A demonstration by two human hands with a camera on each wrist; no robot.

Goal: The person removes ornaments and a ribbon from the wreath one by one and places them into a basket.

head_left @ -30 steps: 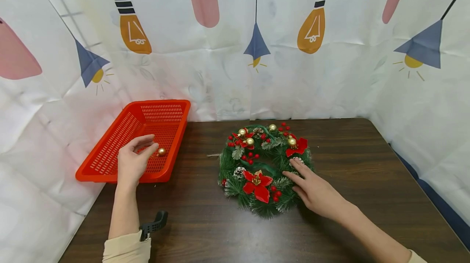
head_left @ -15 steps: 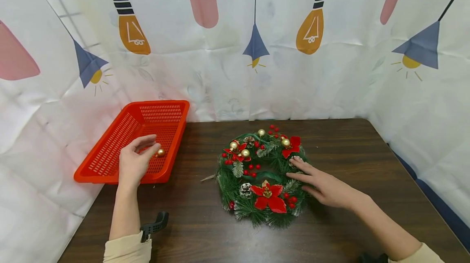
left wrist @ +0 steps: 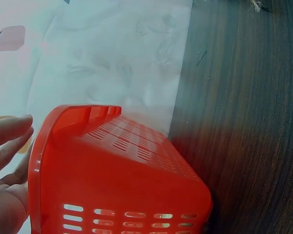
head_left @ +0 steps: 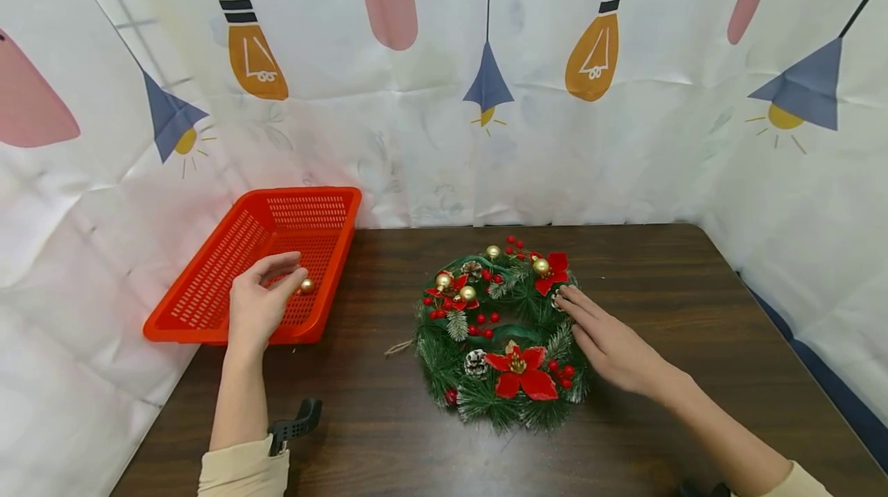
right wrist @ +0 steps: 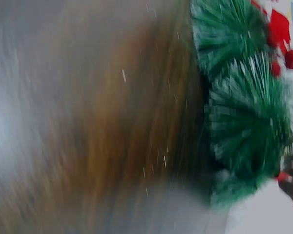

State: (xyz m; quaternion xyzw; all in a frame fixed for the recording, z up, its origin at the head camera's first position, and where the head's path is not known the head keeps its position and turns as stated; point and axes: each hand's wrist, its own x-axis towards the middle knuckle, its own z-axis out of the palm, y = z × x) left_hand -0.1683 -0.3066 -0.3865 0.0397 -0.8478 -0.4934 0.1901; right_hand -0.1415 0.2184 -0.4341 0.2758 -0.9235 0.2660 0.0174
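Note:
A green Christmas wreath point(head_left: 444, 362) lies on the table, decorated with red poinsettias point(head_left: 525, 374), gold balls point(head_left: 468, 293), pine cones and red berries. My right hand point(head_left: 617, 347) rests at its right side, fingers stretched out over the needles; in the right wrist view only part of that hand shows at the edge. Over the red plastic basket point(head_left: 340, 266), my left hand point(head_left: 260, 298) hovers with loosely bent fingers and nothing visible between them. Just beyond its thumb, a gold ball point(head_left: 307, 285) lies in the basket. In the left wrist view the fingers stand beside the basket's rim.
The dark wooden table point(head_left: 388, 435) reaches back to a white curtain point(head_left: 416, 150) printed with lamps and bulbs. A black strap point(head_left: 298, 421) sits at my left wrist. A bit of twine point(head_left: 398, 347) sticks out from the wreath's left side.
The wreath has turned counterclockwise, its front poinsettia shifting right and its top gold ball shifting left. My right hand has moved slightly at its side. The left hand has drifted a little right.

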